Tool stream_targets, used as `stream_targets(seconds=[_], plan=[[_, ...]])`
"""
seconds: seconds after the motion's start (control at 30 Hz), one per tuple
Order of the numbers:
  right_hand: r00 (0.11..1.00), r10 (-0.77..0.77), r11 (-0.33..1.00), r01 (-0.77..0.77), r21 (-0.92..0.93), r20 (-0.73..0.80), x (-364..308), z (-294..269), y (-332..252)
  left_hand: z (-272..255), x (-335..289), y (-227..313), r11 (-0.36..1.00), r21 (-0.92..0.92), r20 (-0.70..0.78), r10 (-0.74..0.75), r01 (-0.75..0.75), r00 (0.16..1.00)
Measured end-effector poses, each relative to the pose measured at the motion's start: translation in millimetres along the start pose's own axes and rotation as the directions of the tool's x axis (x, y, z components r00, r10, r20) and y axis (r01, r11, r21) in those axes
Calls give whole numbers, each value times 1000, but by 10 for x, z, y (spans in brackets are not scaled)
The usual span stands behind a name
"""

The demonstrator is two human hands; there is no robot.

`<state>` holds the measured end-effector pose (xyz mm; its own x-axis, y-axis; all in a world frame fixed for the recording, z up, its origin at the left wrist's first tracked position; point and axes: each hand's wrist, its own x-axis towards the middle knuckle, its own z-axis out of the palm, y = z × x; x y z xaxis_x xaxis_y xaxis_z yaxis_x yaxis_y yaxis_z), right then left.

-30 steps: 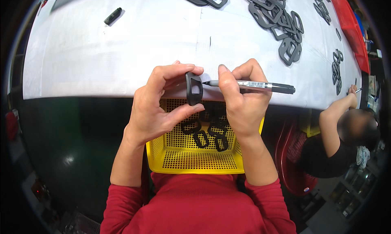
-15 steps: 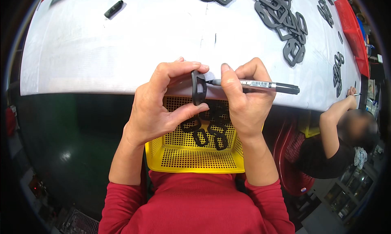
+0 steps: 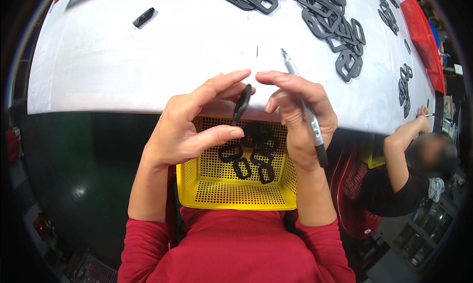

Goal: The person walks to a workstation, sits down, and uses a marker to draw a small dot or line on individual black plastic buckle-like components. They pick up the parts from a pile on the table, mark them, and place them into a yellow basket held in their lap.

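My left hand (image 3: 180, 123) pinches a black plastic oval ring (image 3: 242, 104) between thumb and fingers, seen nearly edge-on above the table's front edge. Just to its right, my right hand (image 3: 309, 118) has its thumb and forefinger apart, close to the ring. A silver-and-black marker pen (image 3: 313, 123) rests in that hand, slanting up and left, its uncapped tip away from me. Below both hands, a yellow perforated basket (image 3: 236, 206) holds several black oval rings (image 3: 241, 168). Part of the basket's far side is hidden behind my hands.
On the white-covered table (image 3: 113, 76) lie a short black cylinder (image 3: 144, 17) and a large pile of dark oval rings (image 3: 327, 17). A red tray (image 3: 421, 39) stands at the right edge. To the right, a co-worker's arm (image 3: 399, 145) reaches to the table beside a dark red chair (image 3: 345, 204).
My right hand has drawn the marker tip off the ring and swung the pen upright between its fingers. Thumb and forefinger have opened toward the ring, which my left hand has turned slightly.
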<state>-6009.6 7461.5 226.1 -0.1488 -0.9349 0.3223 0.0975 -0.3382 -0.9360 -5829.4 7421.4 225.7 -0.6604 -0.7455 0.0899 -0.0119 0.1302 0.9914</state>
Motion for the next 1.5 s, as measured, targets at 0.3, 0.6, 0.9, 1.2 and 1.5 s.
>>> stream_targets(seconds=[0.3, 0.6, 0.9, 1.2, 1.5], plan=[[897, 438, 869, -404, 287, -63, 87, -50, -205, 76, 75, 15, 922, -329, -167, 156, -204, 974], [775, 630, 706, -551, 445, -41, 14, 99, -220, 239, 184, -32, 900, 23, -265, 426, -436, 865], [897, 335, 911, -387, -144, -289, -50, 10, -118, 217, 23, -125, 985, 111, -285, 160, -133, 945], [957, 172, 927, -238, -289, -235, 4, 128, -47, 201, 34, -229, 978, -22, -309, 191, -207, 932], [970, 126, 914, -196, -355, -210, 12, 127, -3, 190, 48, -259, 966, 54, -301, 256, -252, 918]])
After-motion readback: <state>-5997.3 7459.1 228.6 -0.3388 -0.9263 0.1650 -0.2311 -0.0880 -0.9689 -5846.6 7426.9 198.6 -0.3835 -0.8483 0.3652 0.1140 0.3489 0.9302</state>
